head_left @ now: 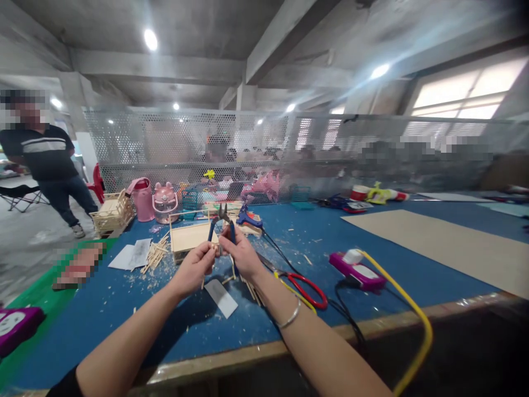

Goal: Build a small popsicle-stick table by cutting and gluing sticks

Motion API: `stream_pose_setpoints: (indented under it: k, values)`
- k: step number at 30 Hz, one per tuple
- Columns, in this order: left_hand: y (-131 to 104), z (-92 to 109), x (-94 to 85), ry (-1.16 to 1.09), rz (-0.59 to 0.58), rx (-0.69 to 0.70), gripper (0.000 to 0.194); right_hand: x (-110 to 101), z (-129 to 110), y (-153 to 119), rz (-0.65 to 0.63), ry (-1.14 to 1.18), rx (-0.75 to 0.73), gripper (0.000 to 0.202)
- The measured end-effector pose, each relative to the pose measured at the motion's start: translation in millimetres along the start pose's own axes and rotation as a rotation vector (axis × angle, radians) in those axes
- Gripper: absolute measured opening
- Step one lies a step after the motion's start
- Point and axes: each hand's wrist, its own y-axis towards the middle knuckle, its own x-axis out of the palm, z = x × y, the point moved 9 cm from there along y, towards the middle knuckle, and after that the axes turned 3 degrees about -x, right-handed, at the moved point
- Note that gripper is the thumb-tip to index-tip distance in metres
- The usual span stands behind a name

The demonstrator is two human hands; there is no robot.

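My right hand (243, 258) is closed around a pair of cutting pliers (223, 214) with blue handles, their jaws pointing up and away from me. Close beside it, my left hand (195, 269) pinches a small pale wooden piece (214, 248), partly covered by the fingers. Just behind both hands stands a small wooden model (190, 238) with a flat panel and a thin stick frame. A pile of thin wooden sticks (156, 255) lies to its left. More sticks (253, 291) lie under my right wrist, and a slip of paper (221, 298) is below the hands.
A blue glue gun (250, 218) is behind my right hand. Red-handled scissors (309, 291) and a purple power strip (357, 271) with a yellow cable (407, 300) lie right. Pink bottles (165, 203) stand back left, before a mesh partition. A person (47, 154) stands left.
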Motion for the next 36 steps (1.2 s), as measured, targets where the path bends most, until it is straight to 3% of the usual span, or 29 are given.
stream_pose_setpoints:
  k: [3, 5, 9, 12, 15, 20, 26, 32, 36]
  values:
    - [-5.1, -4.8, 1.6, 0.018, -0.022, -0.001, 0.038, 27.7, 10.6, -6.2, -0.177, 0.142, 0.080, 0.037]
    - [-5.9, -4.3, -2.4, 0.022, -0.017, 0.010, 0.036, 32.6, 12.3, -7.8, -0.222, 0.203, 0.116, 0.037]
    - [-4.4, -0.4, -26.3, -0.058, 0.136, 0.010, 0.033, -1.0, -1.5, 0.8, 0.010, 0.236, -0.024, 0.034]
    - [-3.8, -3.1, -37.9, -0.047, 0.218, -0.053, 0.036, -19.2, -8.2, 2.2, 0.130, 0.086, -0.088, 0.033]
    - [-4.0, -5.4, -38.2, 0.016, 0.221, -0.090, 0.037, -14.0, -9.4, -0.7, 0.112, -0.079, -0.083, 0.035]
    - [-5.5, -2.3, -34.5, 0.114, 0.203, -0.054, 0.037, 3.6, -7.8, -7.7, 0.058, -0.161, -0.054, 0.033]
    - [-5.8, -1.6, -34.9, 0.151, 0.215, -0.056, 0.035, 1.7, -4.9, -7.6, 0.099, -0.178, -0.062, 0.032]
    - [-5.8, -6.5, -34.3, -0.272, 0.232, -0.118, 0.022, -3.6, -1.6, -4.7, 0.114, -0.041, -0.063, 0.035]
    - [-7.3, -18.5, -34.2, -0.583, 0.238, -0.271, 0.017, -7.4, 2.6, -2.8, 0.114, 0.025, -0.046, 0.038]
